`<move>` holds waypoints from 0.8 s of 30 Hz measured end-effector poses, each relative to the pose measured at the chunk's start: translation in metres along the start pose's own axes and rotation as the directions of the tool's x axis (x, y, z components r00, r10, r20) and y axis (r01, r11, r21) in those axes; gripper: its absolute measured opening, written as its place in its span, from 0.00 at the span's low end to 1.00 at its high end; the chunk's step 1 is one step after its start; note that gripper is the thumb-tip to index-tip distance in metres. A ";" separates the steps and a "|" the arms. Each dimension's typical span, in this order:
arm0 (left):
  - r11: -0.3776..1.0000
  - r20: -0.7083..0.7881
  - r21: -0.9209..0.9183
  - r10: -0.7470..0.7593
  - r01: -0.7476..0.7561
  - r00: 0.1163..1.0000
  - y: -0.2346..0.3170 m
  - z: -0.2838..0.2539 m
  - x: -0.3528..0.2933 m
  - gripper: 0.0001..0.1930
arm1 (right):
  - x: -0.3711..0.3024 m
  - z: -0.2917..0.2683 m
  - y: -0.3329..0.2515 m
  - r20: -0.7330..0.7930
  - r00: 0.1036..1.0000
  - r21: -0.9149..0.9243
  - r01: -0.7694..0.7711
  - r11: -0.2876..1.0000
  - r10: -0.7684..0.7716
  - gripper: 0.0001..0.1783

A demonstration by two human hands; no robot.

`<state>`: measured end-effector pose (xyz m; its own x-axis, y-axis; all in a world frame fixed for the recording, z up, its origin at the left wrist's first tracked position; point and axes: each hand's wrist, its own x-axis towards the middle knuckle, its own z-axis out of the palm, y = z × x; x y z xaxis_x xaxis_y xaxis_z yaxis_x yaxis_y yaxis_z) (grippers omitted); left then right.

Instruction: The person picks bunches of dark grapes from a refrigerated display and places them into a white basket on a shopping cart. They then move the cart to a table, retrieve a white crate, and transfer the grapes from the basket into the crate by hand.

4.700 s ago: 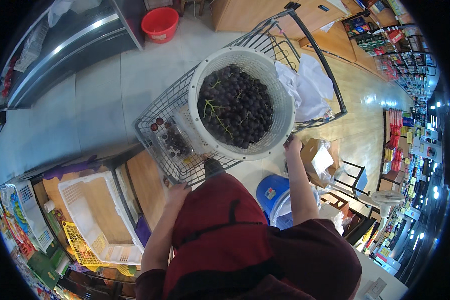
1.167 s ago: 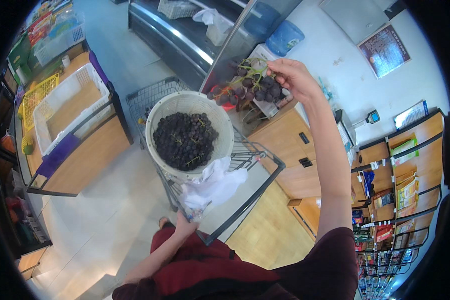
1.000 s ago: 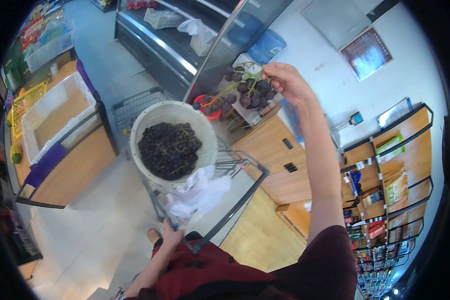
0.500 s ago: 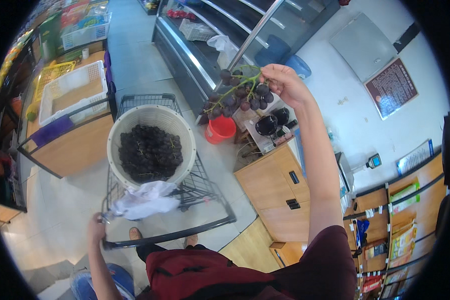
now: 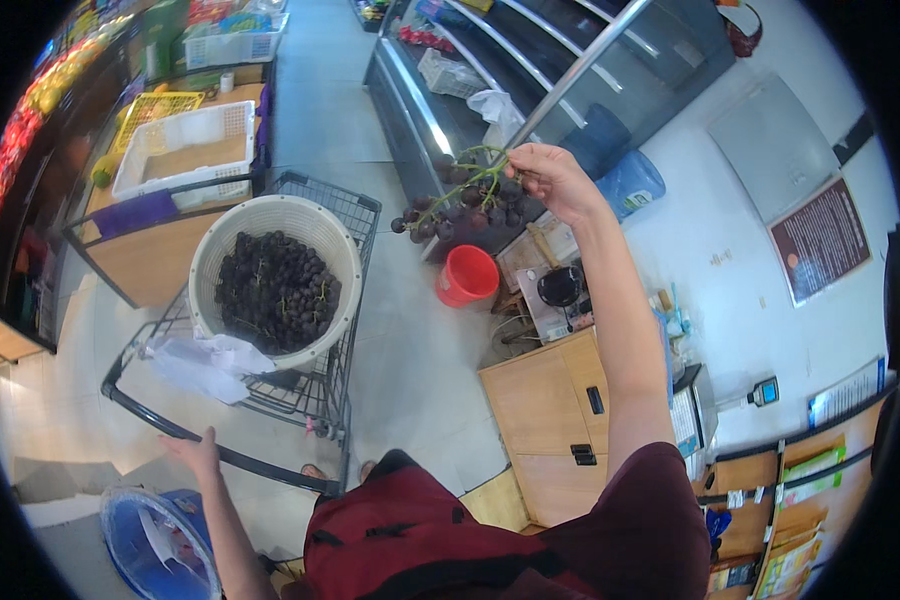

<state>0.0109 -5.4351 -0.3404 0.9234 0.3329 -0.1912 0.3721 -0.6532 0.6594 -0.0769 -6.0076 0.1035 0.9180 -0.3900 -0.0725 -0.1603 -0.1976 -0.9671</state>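
My right hand (image 5: 558,180) is raised, with thumb and fingers pinching the green stem of a bunch of dark grapes (image 5: 466,208) that hangs out to its left. Below my palm the left hand (image 5: 196,453) has its fingers stretched out, close beside the black handle of the shopping cart (image 5: 240,460); whether it touches the bar is unclear. A round white plastic basket (image 5: 202,270) rests on the cart, holding a heap of dark grapes (image 5: 275,290). Draped over its near rim is a white plastic bag (image 5: 205,368).
A red bucket (image 5: 467,277) stands on the floor beside a wooden cabinet (image 5: 540,400). To the lower left is a lined blue bin (image 5: 120,530). White crates (image 5: 185,150) sit on a stand at left, and a glass-sided display case (image 5: 420,120) is ahead.
The cart has swung, its handle now slanting at the left. My left hand has loosened from the handle, fingers extended. The right hand still holds the grape bunch, slightly lower and further left.
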 end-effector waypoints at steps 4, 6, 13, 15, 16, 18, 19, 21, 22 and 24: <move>0.876 0.087 -0.455 -0.135 0.161 0.987 0.007 0.002 -0.010 0.48 | 0.031 -0.003 0.017 0.071 0.997 -0.002 -0.015 1.000 0.016 0.07; 0.890 0.009 -0.427 -0.170 0.157 0.985 0.017 -0.008 0.002 0.44 | 0.053 -0.011 0.025 0.126 0.992 -0.052 0.019 0.998 -0.012 0.09; 0.963 -0.261 0.135 -0.194 0.235 0.946 0.028 -0.040 0.008 0.36 | 0.121 -0.065 0.055 0.308 0.945 -0.184 0.169 0.968 -0.107 0.09; 0.924 -0.360 0.326 -0.072 0.198 0.930 0.040 -0.043 0.006 0.34 | 0.148 -0.079 0.066 0.337 0.936 -0.224 0.188 0.956 -0.105 0.08; 0.921 -0.367 0.306 -0.121 0.243 0.922 0.049 -0.044 0.006 0.35 | 0.166 -0.084 0.071 0.354 0.928 -0.248 0.215 0.945 -0.119 0.07; 0.866 -0.417 0.239 -0.318 0.440 0.852 0.072 -0.043 0.003 0.36 | 0.202 -0.089 0.081 0.365 0.925 -0.244 0.205 0.948 -0.106 0.09; 0.798 -0.522 0.311 -0.311 0.517 0.794 0.086 -0.032 -0.011 0.36 | 0.219 -0.099 0.085 0.376 0.921 -0.252 0.206 0.945 -0.101 0.09; 0.790 -0.729 0.302 -0.169 0.533 0.663 0.107 -0.009 -0.044 0.37 | 0.254 -0.097 0.095 0.408 0.906 -0.263 0.239 0.935 -0.117 0.10; 0.850 -0.817 0.274 -0.041 0.450 0.575 0.121 0.012 -0.064 0.38 | 0.272 -0.097 0.102 0.416 0.902 -0.263 0.243 0.934 -0.117 0.10; 0.913 -0.909 0.233 0.083 0.334 0.408 0.149 0.064 -0.114 0.40 | 0.313 -0.091 0.108 0.442 0.888 -0.229 0.245 0.942 -0.123 0.09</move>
<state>-0.0326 -5.6133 -0.2670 0.3219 0.6998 0.6377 0.6699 -0.6443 0.3689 0.1602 -6.2333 -0.0014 0.9957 0.0756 -0.0533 -0.0096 -0.4879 -0.8729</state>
